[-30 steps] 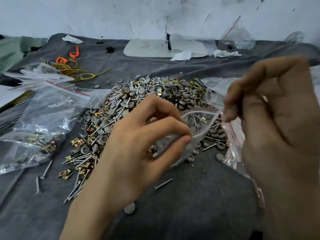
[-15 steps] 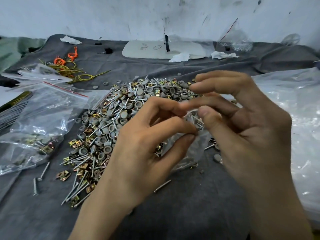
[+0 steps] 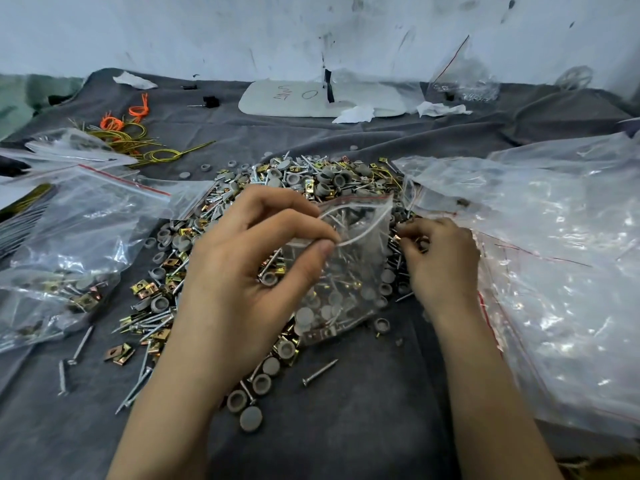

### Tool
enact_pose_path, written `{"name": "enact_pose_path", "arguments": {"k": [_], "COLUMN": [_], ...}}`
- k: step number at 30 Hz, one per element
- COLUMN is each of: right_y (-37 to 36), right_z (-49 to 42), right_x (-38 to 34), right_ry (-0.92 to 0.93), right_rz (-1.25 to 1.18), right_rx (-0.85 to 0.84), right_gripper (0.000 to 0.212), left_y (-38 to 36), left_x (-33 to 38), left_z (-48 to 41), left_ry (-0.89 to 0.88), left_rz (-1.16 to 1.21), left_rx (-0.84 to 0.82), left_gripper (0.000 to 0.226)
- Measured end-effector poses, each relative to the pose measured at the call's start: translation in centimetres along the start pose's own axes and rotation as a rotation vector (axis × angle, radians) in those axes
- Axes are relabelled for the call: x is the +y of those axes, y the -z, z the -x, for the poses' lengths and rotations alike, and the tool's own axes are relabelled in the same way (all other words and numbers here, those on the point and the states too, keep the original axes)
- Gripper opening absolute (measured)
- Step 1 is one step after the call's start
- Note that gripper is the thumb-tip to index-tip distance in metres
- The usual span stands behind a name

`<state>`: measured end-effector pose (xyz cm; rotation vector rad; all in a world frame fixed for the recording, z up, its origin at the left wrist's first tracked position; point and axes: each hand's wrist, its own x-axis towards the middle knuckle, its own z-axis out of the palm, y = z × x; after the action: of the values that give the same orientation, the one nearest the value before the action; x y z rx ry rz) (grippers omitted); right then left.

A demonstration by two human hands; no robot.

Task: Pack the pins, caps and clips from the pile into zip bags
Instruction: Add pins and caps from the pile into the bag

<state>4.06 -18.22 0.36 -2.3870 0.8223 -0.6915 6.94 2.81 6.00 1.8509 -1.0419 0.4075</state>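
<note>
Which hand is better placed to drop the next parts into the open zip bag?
Right. The right hand sits on the pile beside the zip bag's open mouth, fingers curled on small parts. The left hand is occupied, pinching the bag's rim open.

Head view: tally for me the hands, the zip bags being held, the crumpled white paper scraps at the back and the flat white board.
Hands: 2 (left hand, right hand)
Held zip bag: 1
Crumpled paper scraps: 3
Flat white board: 1
Total: 7
</note>
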Motion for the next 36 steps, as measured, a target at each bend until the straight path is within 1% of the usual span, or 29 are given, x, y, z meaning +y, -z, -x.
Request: {"name": "enact_pose_path", "arguments": {"k": [5, 11, 19, 22, 25, 26, 29, 32, 34, 36], "right_y": [-0.3, -0.1, -0.5, -0.5, -0.4, -0.4, -0.3, -0.1, 0.8, 2.9], "right_z": [0.1, 0.0, -0.1, -0.1, -0.2, -0.2, -0.1, 0.1, 0.5, 1.0], "right_x": [-0.1, 0.1, -0.2, -0.3, -0.2, -0.2, -0.1, -0.3, -1.0, -2.3], "right_ry": [-0.027, -0.068, -0.118, -0.124, -0.138, -0.137, -0.128, -0.092, -0.043, 0.022], "right_rz": [0.096, 0.042, 0.030, 0.046, -0.026, -0.056, -0.111, -0.135, -0.295, -0.557], "right_rx": [-0.023, -0.100, -0.073, -0.092, -0.121, -0.130, -0.140, -0.061, 0.031, 0.102], "right_gripper": [0.024, 0.021, 0.022, 0.020, 0.006, 0.007, 0.017, 0.017, 0.019, 0.020], "left_y": [0.1, 0.2, 0.2, 0.2, 0.2, 0.2, 0.2, 0.2, 0.2, 0.2], "left_x": [-0.3, -0.4, -0.3, -0.4, -0.4, -0.4, -0.4, -0.3, -0.3, -0.2], "left_z": [0.0, 0.0, 0.0, 0.0, 0.0, 0.0, 0.0, 0.0, 0.1, 0.0], "left_ry": [-0.003, -0.006, -0.003, -0.004, -0.007, -0.010, -0.017, -0.014, -0.017, -0.026], "left_rz": [-0.009, -0.017, -0.020, -0.028, -0.030, -0.031, -0.026, -0.005, 0.006, 0.014], "left_rx": [0.003, -0.007, -0.017, -0.019, -0.020, -0.022, -0.024, -0.023, -0.029, -0.042], "left_gripper": [0.015, 0.021, 0.022, 0.023, 0.023, 0.023, 0.023, 0.023, 0.023, 0.021]}}
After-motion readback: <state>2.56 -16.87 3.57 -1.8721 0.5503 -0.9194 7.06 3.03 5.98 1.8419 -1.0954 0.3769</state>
